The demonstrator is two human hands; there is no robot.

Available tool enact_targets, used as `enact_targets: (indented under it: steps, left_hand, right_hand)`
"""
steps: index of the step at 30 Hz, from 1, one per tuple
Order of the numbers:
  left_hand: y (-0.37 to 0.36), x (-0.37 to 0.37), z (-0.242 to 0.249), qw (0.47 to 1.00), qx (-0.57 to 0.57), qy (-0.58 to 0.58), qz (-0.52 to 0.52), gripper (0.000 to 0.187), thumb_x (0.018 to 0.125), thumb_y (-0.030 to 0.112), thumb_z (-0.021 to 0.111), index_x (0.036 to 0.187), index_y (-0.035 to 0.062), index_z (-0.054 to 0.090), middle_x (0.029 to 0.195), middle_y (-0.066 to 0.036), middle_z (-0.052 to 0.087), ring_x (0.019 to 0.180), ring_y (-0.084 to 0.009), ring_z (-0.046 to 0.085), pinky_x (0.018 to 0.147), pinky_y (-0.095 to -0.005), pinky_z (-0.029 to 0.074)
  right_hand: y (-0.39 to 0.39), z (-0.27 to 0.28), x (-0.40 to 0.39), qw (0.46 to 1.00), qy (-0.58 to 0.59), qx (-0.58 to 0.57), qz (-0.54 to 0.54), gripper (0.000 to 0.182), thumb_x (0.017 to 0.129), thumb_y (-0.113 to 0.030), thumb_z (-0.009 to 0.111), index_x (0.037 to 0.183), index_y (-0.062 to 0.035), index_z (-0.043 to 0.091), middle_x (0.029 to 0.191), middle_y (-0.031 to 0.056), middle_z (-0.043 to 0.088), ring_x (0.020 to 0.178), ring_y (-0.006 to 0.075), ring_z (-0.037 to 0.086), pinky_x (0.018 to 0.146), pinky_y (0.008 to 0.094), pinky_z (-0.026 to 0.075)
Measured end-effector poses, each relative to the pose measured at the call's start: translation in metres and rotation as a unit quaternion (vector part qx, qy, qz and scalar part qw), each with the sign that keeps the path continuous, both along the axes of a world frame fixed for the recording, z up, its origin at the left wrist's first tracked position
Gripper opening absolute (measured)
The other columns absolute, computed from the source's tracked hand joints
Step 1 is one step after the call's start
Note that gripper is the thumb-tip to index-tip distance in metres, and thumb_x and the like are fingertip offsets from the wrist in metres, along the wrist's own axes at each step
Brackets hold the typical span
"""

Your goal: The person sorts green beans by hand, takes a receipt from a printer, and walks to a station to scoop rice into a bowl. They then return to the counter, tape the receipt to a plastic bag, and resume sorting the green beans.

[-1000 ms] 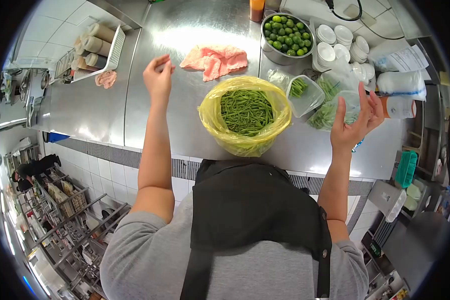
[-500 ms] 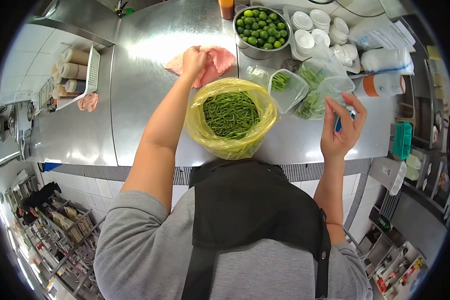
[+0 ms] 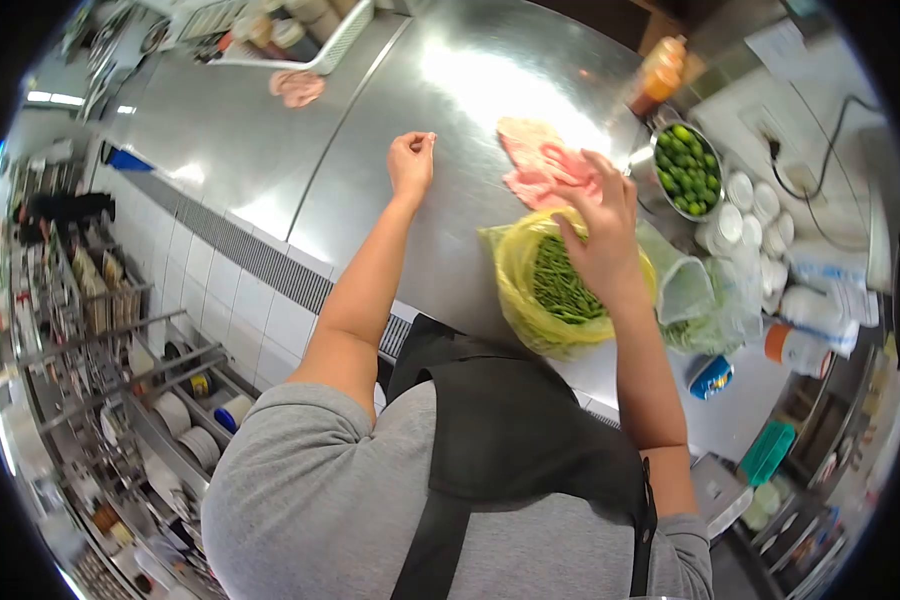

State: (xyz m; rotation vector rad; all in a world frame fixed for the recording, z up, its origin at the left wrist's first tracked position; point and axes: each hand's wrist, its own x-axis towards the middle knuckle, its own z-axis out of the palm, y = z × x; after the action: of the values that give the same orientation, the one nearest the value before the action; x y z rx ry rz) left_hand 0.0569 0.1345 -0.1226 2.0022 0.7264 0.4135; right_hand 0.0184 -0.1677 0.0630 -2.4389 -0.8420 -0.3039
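Grey short-sleeve tee (image 3: 310, 500) under a black apron (image 3: 515, 430), straps crossing the back, bare forearms, no gloves.

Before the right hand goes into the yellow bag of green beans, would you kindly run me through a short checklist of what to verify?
1. Yellow bag mouth open, green beans exposed: ok.
2. Right hand over the bag, fingers spread and holding nothing: ok.
3. Left hand out of the bag's way, raised over the steel counter, fingertips pinched: ok; whether it holds anything, cannot tell.
4. Pink cloth lying beyond the bag, not over its mouth: ok.
5. Clear container beside the bag open: cannot tell.
6. Bag well back from the counter's near edge: not ok, it sits close to it.
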Motion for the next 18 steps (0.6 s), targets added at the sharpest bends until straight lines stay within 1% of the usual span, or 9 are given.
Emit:
enact_targets:
  steps: [1,5,7,9,11,13,14,16,18]
  left_hand:
    - [0.018,-0.006,-0.008,0.998,0.009,-0.052,0.039,0.022,0.088,0.024,0.074,0.087,0.0011,0.075,0.072,-0.014,0.069,0.069,-0.0245,0.067,0.066,-0.037,0.05]
    - [0.116,-0.005,-0.01,0.993,0.068,-0.018,0.095,0.017,0.084,0.019,0.076,0.084,0.0017,0.075,0.084,-0.016,0.067,0.077,-0.0291,0.066,0.071,-0.0382,0.05]
    - [0.154,-0.004,0.007,0.989,0.117,0.001,0.092,0.015,0.083,0.014,0.075,0.093,0.0028,0.075,0.096,-0.017,0.068,0.086,-0.0307,0.064,0.08,-0.0389,0.05]
    - [0.207,0.008,-0.011,0.98,0.173,-0.006,0.1,0.021,0.082,0.012,0.075,0.101,0.0032,0.073,0.106,-0.018,0.065,0.095,-0.0323,0.061,0.087,-0.0399,0.048]
    - [0.245,0.028,-0.019,0.967,0.229,-0.013,0.108,0.028,0.082,0.011,0.074,0.109,0.0037,0.071,0.116,-0.02,0.062,0.103,-0.034,0.059,0.093,-0.0409,0.047]
    - [0.274,0.046,-0.012,0.957,0.252,-0.109,0.099,0.046,0.08,0.01,0.075,0.124,0.0048,0.061,0.13,-0.023,0.052,0.118,-0.0396,0.05,0.104,-0.0452,0.04]
    - [0.29,0.056,-0.016,0.957,0.25,-0.107,0.1,0.046,0.08,0.01,0.075,0.124,0.0048,0.061,0.13,-0.023,0.052,0.118,-0.0396,0.05,0.104,-0.0452,0.04]
    - [0.315,0.079,-0.029,0.935,0.336,-0.091,0.07,0.051,0.079,0.012,0.076,0.127,0.005,0.058,0.128,-0.025,0.051,0.119,-0.0422,0.05,0.104,-0.0488,0.04]
    - [0.312,0.093,-0.033,0.951,0.289,-0.087,0.068,0.051,0.079,0.012,0.075,0.127,0.0052,0.057,0.128,-0.024,0.052,0.119,-0.0424,0.05,0.105,-0.0494,0.04]
  right_hand:
    - [0.01,-0.015,0.02,1.0,-0.001,0.0,0.014,0.03,0.079,-0.004,0.073,0.108,-0.0108,0.073,0.138,0.0137,0.052,0.128,0.0382,0.045,0.103,0.0493,0.043]
    - [0.026,-0.09,0.095,0.978,0.099,-0.181,-0.024,0.04,0.079,-0.002,0.07,0.116,-0.0156,0.071,0.145,0.0132,0.047,0.135,0.0401,0.041,0.102,0.0559,0.045]
    - [0.039,-0.095,0.11,0.961,0.154,-0.23,-0.02,0.039,0.08,-0.001,0.067,0.116,-0.0144,0.07,0.145,0.0142,0.047,0.13,0.0395,0.045,0.1,0.0543,0.047]
    - [0.041,-0.111,0.126,0.937,0.21,-0.28,-0.019,0.039,0.08,0.001,0.065,0.116,-0.0132,0.068,0.144,0.0152,0.046,0.126,0.0389,0.05,0.099,0.0526,0.048]
    - [0.026,-0.153,0.145,0.936,0.271,-0.226,-0.008,0.029,0.075,0.003,0.064,0.103,-0.0032,0.068,0.13,0.0237,0.052,0.11,0.0431,0.056,0.091,0.0459,0.05]
    - [0.01,-0.16,0.157,0.96,0.188,-0.207,-0.016,0.013,0.074,-0.001,0.062,0.085,0.0013,0.067,0.093,0.0278,0.065,0.087,0.0452,0.064,0.08,0.046,0.052]
    - [0.003,-0.155,0.163,0.942,0.211,-0.259,-0.032,0.009,0.069,-0.002,0.066,0.077,0.0025,0.068,0.08,0.0253,0.068,0.079,0.0428,0.067,0.073,0.0451,0.053]
    - [-0.009,-0.122,0.167,0.899,0.297,-0.32,-0.032,0.016,0.065,0.004,0.069,0.08,0.0019,0.072,0.077,0.0221,0.07,0.077,0.0387,0.07,0.073,0.0428,0.054]
    - [-0.021,-0.109,0.168,0.869,0.354,-0.341,-0.056,0.019,0.064,0.005,0.071,0.083,0.0014,0.073,0.078,0.0216,0.071,0.079,0.0377,0.07,0.075,0.0418,0.055]
